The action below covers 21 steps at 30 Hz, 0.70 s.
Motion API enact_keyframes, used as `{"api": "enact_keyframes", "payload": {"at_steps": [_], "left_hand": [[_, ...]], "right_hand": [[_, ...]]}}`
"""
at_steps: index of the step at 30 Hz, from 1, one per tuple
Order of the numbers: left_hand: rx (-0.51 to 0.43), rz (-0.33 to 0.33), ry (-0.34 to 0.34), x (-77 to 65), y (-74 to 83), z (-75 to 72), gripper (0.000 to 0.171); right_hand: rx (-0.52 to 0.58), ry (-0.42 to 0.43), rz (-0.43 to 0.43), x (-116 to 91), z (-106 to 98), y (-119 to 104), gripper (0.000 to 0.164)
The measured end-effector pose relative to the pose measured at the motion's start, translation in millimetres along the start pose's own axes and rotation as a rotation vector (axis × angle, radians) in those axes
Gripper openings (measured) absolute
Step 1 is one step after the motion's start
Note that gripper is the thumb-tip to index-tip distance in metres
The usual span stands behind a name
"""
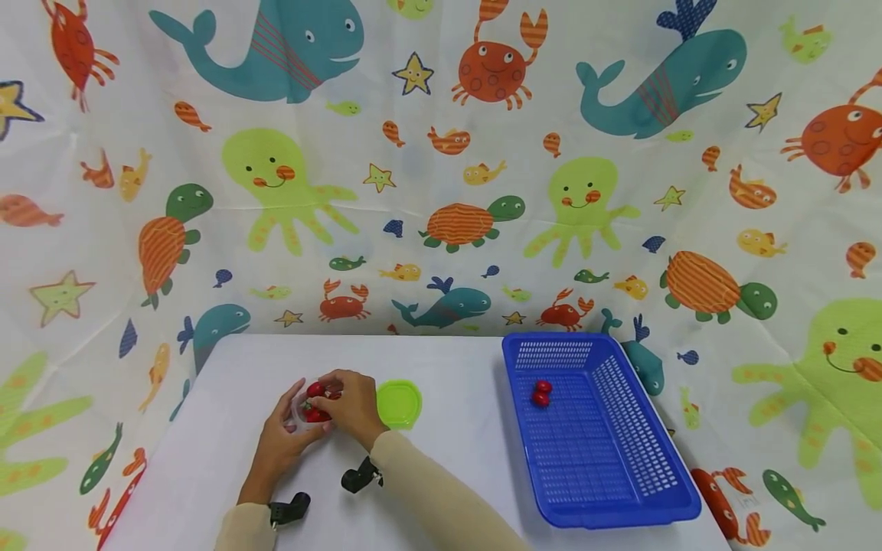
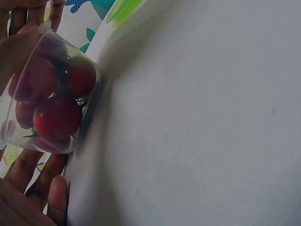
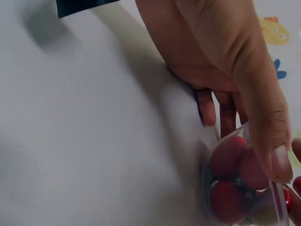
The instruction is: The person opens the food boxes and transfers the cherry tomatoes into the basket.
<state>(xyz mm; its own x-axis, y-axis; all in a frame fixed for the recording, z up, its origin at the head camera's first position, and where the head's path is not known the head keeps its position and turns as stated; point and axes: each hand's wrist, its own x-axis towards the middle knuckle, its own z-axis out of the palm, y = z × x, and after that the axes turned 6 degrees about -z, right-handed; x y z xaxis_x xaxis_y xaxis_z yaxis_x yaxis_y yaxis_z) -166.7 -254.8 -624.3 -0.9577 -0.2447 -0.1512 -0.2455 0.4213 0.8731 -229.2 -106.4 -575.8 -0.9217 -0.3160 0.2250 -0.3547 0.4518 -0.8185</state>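
Observation:
A small clear plastic tub (image 2: pixel 89 127) filled with several red tomatoes (image 2: pixel 57 117) stands on the white table at left. From its left side my left hand (image 1: pixel 279 448) grips it, thumb toward the front and fingers around the back. My right hand (image 1: pixel 354 405) is at the tub's right side, its thumb over the rim and other fingers down along the outside. Green stems show among the tomatoes through the wall. My right hand hides part of the opening in the head view.
Just right of the tub lies a light green lid (image 1: pixel 400 403). A blue plastic basket (image 1: pixel 575 478) stands on the right of the white table (image 1: pixel 455 459), with two red tomatoes (image 1: pixel 542 393) in it. A curtain with sea animals (image 1: pixel 441 168) hangs behind.

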Motion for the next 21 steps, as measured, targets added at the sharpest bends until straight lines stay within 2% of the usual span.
{"api": "enact_keyframes", "payload": {"at_steps": [6,15,21], "left_hand": [[0.001,0.002,-0.001,1.3,-0.4,-1.4,0.103],[0.013,0.025,0.015,0.6,1.0,-1.0,0.100],[0.012,0.042,0.024,1.4,-0.3,-1.1,0.096]], "right_hand": [[-0.094,0.013,-0.011,2,9,-2,0.032],[-0.158,-0.022,-0.039,6,17,-5,0.032],[-0.204,-0.017,-0.074,7,22,-6,0.029]]}}
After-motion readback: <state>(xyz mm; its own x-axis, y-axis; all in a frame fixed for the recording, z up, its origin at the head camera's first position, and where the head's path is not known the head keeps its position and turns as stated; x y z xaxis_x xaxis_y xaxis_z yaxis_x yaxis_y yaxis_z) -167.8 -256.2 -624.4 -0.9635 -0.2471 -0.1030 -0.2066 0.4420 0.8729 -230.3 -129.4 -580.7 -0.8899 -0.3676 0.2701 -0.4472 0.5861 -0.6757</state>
